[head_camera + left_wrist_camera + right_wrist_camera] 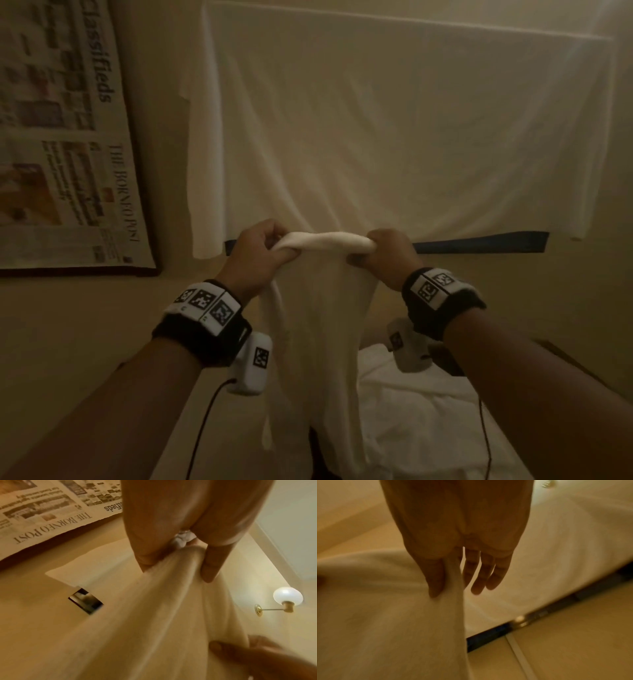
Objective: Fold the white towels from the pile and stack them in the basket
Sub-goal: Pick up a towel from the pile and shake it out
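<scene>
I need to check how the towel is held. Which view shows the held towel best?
The head view: the towel hangs between the left hand and right hand. Each wrist view shows only blurred cloth at one hand's pinch.

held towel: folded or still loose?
Loose, not folded. The towel hangs bunched from its top edge, pinched by the left hand and the right hand, draping down unevenly.

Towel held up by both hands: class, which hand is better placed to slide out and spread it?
Probably the right hand: it only pinches the towel, fingers loose; the left hand grips bunched cloth.
</scene>
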Motion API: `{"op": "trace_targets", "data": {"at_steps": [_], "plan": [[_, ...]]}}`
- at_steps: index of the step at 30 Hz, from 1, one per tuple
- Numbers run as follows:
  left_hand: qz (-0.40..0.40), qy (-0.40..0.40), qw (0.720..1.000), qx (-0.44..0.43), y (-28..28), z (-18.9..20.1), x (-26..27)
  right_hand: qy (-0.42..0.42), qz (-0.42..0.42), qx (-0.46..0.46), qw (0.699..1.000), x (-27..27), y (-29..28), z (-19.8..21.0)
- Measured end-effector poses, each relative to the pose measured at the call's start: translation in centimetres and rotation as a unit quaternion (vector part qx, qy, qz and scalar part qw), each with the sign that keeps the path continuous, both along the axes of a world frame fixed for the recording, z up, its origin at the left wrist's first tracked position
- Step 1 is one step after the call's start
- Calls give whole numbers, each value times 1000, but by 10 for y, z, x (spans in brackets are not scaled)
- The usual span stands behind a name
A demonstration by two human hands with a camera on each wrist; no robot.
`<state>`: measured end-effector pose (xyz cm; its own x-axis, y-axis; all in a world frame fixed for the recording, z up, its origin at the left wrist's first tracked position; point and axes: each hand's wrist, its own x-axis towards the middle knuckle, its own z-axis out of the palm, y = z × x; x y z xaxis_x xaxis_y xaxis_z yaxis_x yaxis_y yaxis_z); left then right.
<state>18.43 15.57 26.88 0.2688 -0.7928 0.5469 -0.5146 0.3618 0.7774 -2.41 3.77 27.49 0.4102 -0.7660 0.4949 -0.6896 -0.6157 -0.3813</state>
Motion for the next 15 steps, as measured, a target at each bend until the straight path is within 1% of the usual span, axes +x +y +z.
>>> {"op": "trace_targets", "data": {"at_steps": [1,2,3,4,6,8,10,12,13,15], "plan": [[0,11,1000,-1,-2,2,0,-68,23,57,996,-4,-6,-8],[-2,19,1000,2,-3,3,0,-132,45,105,985,-8,-11,-15],[-4,23,1000,8,-6,3,-1,-178,63,131,973,-10,-15,-19],[-9,25,1000,16,-9,2,-2,-202,78,141,966,-12,-18,-21],[-30,36,997,55,-15,1,-8,-219,111,139,959,-13,-23,-17],[-73,65,990,100,-22,1,-19,-219,149,115,958,-14,-26,-7],[-120,99,980,122,-31,2,-36,-222,191,104,951,-17,-29,3],[-135,137,974,116,-40,3,-56,-223,219,90,946,-21,-30,10],[-128,156,974,105,-46,4,-64,-225,227,78,944,-23,-31,13],[-105,165,977,80,-58,5,-77,-231,225,59,945,-30,-35,16]]}}
